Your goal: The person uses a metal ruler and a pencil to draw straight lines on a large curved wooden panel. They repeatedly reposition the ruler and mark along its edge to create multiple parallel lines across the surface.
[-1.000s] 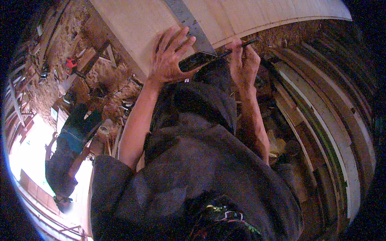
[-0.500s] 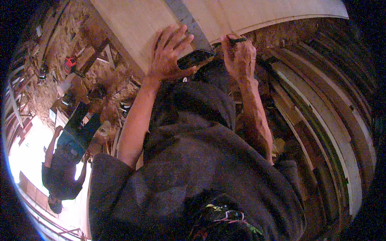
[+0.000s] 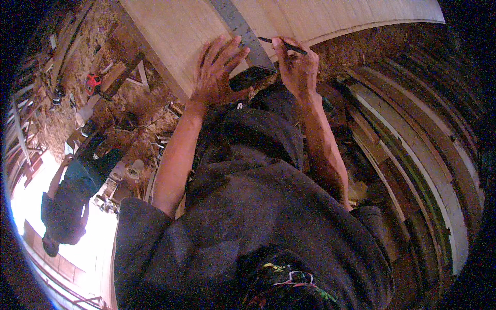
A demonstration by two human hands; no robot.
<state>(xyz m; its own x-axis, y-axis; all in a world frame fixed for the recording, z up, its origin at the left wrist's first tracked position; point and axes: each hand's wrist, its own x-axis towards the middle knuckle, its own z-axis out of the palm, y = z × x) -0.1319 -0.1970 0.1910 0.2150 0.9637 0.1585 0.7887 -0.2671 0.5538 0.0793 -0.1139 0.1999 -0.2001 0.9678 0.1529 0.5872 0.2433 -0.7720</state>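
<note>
A pale wooden board (image 3: 173, 36) lies across the top of the view. On it rests a try square (image 3: 240, 26), its metal blade running up the board and its dark stock against the near edge. My left hand (image 3: 214, 75) lies spread on the board, fingertips reaching the blade and the thumb side beside the stock. My right hand (image 3: 300, 70), just right of the blade, pinches a thin dark pencil (image 3: 295, 48). The pencil's point is by the blade's right edge; whether it touches the board I cannot tell.
Long planks (image 3: 413, 134) are stacked on my right. At the left, another person (image 3: 67, 206) stands near a bright opening. A red tool (image 3: 93, 84) sits among wood scraps and shavings on the floor.
My right hand has shifted slightly up and left, bringing the pencil to the blade's edge. My left hand stays on the square. The other person has moved toward the left.
</note>
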